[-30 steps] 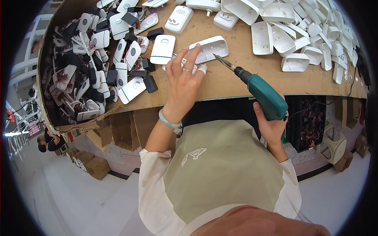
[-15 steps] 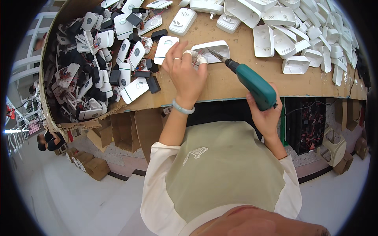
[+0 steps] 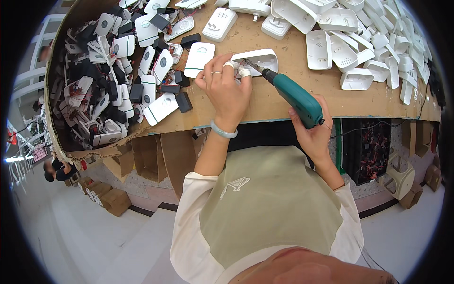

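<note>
A white plastic housing [image 3: 268, 59] lies with its hollow side up on the cardboard-covered bench in front of me. My left hand [image 3: 226, 94] is closed at its left end, with white tape wrapped round two fingertips. Those fingers hide that end of the housing and any small part between them. My right hand [image 3: 313, 135] grips a teal soldering gun [image 3: 297, 97] from below. Its pointed metal tip [image 3: 251, 63] reaches over the housing's inside, close to my left fingertips. Beside my left hand lies a white cover [image 3: 200, 57] with a dark oval and a green line.
Left on the bench [image 3: 293, 102] is a heap of white covers with black blocks and wires [image 3: 113, 75]. Empty white housings [image 3: 359, 78] are piled at the far right. Two white plug units [image 3: 220, 23] lie beyond my hands. A stool [image 3: 399, 175] stands below right.
The soldering gun has shifted a little left with my right hand, bringing its tip nearer my left fingers. My left hand has moved slightly right over the housing.
</note>
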Motion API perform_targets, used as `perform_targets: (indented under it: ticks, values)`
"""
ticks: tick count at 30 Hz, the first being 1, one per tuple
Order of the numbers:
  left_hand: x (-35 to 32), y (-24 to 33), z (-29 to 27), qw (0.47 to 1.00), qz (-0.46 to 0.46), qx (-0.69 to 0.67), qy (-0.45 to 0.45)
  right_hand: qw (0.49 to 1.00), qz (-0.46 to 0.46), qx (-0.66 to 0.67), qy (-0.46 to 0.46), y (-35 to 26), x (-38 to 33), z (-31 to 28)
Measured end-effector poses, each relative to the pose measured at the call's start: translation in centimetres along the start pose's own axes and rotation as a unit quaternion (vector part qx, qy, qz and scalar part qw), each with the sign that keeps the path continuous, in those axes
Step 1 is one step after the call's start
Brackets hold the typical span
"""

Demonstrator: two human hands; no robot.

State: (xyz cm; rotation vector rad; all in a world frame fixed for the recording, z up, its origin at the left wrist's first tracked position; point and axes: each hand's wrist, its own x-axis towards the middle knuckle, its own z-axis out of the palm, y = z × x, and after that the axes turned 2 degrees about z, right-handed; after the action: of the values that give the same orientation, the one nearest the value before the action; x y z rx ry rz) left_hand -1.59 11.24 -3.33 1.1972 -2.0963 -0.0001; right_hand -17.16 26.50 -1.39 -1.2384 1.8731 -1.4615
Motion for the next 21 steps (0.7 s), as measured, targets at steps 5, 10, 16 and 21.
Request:
perform_targets:
  ticks: [5, 10, 16, 21]
  values:
    - [-0.02, -0.08, -0.11, 1.000, 0.002, -0.004, 0.000, 1.000, 0.005, 0.001, -0.003, -0.05, -0.09, 0.05]
    - [0.00, -0.12, -0.15, 1.000, 0.004, -0.009, 0.003, 1.000, -0.018, -0.014, -0.007, -0.20, 0.09, -0.02]
    - [0.08, -0.12, -0.27, 1.000, 0.004, -0.016, 0.000, 0.999, -0.042, -0.030, -0.015, -0.02, 0.16, -0.20]
    - [0.11, -0.21, -0.33, 1.000, 0.003, -0.029, -0.002, 0.999, -0.036, -0.024, -0.022, -0.22, 0.13, -0.21]
